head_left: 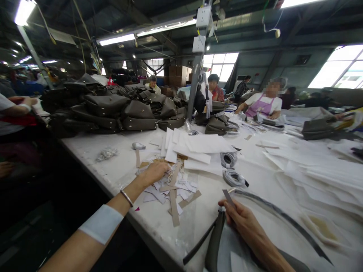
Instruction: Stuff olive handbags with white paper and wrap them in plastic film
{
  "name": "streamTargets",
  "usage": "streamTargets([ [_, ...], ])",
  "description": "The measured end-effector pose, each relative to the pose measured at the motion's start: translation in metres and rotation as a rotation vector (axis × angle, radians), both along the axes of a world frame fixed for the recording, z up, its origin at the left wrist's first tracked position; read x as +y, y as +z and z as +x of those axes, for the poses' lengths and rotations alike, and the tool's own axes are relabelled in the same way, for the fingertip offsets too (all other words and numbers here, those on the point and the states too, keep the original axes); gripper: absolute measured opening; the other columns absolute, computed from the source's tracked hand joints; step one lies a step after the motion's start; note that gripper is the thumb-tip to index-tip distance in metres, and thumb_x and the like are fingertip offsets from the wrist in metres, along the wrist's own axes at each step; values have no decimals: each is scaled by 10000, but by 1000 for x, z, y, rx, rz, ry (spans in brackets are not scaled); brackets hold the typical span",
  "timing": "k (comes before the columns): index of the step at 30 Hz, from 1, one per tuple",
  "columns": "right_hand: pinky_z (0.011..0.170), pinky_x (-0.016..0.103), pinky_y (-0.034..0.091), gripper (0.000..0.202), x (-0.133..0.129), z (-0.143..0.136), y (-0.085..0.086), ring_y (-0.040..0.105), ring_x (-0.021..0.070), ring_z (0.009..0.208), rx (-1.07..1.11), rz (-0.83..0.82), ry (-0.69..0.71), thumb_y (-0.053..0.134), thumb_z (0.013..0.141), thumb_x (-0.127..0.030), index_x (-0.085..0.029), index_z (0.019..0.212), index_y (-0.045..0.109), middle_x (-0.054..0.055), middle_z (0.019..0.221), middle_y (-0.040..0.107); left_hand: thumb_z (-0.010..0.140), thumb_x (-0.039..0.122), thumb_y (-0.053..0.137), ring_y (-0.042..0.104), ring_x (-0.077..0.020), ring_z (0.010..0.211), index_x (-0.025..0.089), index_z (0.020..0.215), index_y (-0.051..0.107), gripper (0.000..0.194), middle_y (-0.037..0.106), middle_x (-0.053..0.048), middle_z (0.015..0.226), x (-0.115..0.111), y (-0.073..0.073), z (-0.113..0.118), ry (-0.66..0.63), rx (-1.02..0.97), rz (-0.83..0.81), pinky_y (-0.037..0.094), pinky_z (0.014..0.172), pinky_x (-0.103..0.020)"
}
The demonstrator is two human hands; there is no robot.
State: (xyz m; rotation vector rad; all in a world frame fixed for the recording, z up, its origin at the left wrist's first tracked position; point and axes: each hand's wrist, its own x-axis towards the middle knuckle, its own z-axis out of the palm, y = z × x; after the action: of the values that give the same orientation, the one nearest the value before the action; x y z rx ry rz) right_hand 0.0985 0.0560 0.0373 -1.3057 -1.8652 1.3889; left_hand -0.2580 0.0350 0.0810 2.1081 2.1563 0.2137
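"The left arm (73, 247), lower left of the frame, is nearest. And beyond it?"

"A dark bag (214, 241) at the bottom, right of centre, beside the right hand (245, 221). Then a heap of paper slips (154, 192), mid-frame, the left hand (155, 173) over it."

"Which step is this?"

"Picking out a slip, I'd judge. Whether the left fingers grip anything, I can't tell; the right ones pinch a small grey strip (228, 198)."

"And next?"

"That would call for a light pinch, one slip only."
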Motion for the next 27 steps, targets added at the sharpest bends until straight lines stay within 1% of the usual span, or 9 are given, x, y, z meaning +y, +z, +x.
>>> streamTargets([
  [5, 525, 254, 356, 510, -6, -5, 11, 474, 143, 527, -31, 139, 31, 443, 873, -634, -187, 939, 679, -32, 552, 509, 827, 50, 500, 680, -297, 888, 128, 772, 685, 208, 715, -174, 874, 15, -18, 10, -3, 68, -28, 491, 838, -402],
  [8, 577, 251, 378, 402, -12, -7, 17, 507, 144, 581, -67, 268, 75, 457, 919, -521, -195, 815, 667, -29, 585, 536, 828, 88, 517, 676, -311, 872, 123, 762, 666, 167, 707, -191, 854, 19, -20, 15, 24, 72, 12, 483, 824, -413],
  [12, 622, 248, 381, 319, -16, -6, 23, 538, 143, 642, -79, 366, 132, 489, 935, -440, -203, 814, 665, -26, 665, 590, 844, 219, 512, 659, -293, 842, 176, 800, 658, 159, 705, -132, 826, 18, -3, 5, 135, 5, 99, 463, 794, -391],
  [14, 621, 249, 391, 307, -15, -3, 24, 542, 145, 642, -18, 356, 83, 513, 923, -449, -202, 837, 674, -22, 680, 600, 870, 276, 452, 643, -270, 815, 193, 831, 647, 216, 698, -103, 824, 18, 12, 0, 209, -70, 157, 448, 761, -360],
  [16, 604, 251, 402, 332, -11, 0, 24, 529, 145, 616, 75, 328, -30, 541, 901, -487, -193, 813, 667, -17, 657, 582, 884, 344, 416, 622, -241, 793, 198, 837, 630, 264, 683, -71, 810, 19, 30, 2, 250, -178, 213, 431, 734, -322],
  [19, 553, 248, 381, 391, -3, 7, 25, 474, 132, 562, 186, 280, -214, 586, 858, -556, -181, 762, 642, -24, 584, 511, 868, 450, 419, 596, -198, 753, 195, 812, 622, 331, 660, -23, 762, 22, 52, 25, 202, -388, 240, 423, 699, -274],
  [21, 490, 236, 326, 432, 2, 11, 27, 411, 114, 514, 241, 221, -301, 617, 818, -605, -176, 781, 644, -39, 551, 463, 847, 519, 426, 588, -176, 729, 190, 788, 626, 389, 660, -8, 752, 28, 59, 49, 119, -542, 212, 430, 683, -255],
  [24, 416, 217, 220, 549, 9, 16, 31, 321, 82, 452, 325, 101, -377, 626, 755, -704, -165, 857, 651, -48, 555, 459, 797, 554, 474, 568, -158, 663, 177, 712, 623, 415, 656, -10, 703, 42, 57, 83, 24, -741, 148, 428, 648, -252],
  [27, 392, 206, 176, 735, 15, 21, 35, 302, 62, 424, 448, -9, -416, 529, 733, -818, -147, 1005, 652, -16, 634, 551, 749, 543, 535, 524, -144, 568, 170, 611, 598, 403, 627, -18, 608, 60, 43, 102, 22, -887, 91, 404, 599, -264],
])
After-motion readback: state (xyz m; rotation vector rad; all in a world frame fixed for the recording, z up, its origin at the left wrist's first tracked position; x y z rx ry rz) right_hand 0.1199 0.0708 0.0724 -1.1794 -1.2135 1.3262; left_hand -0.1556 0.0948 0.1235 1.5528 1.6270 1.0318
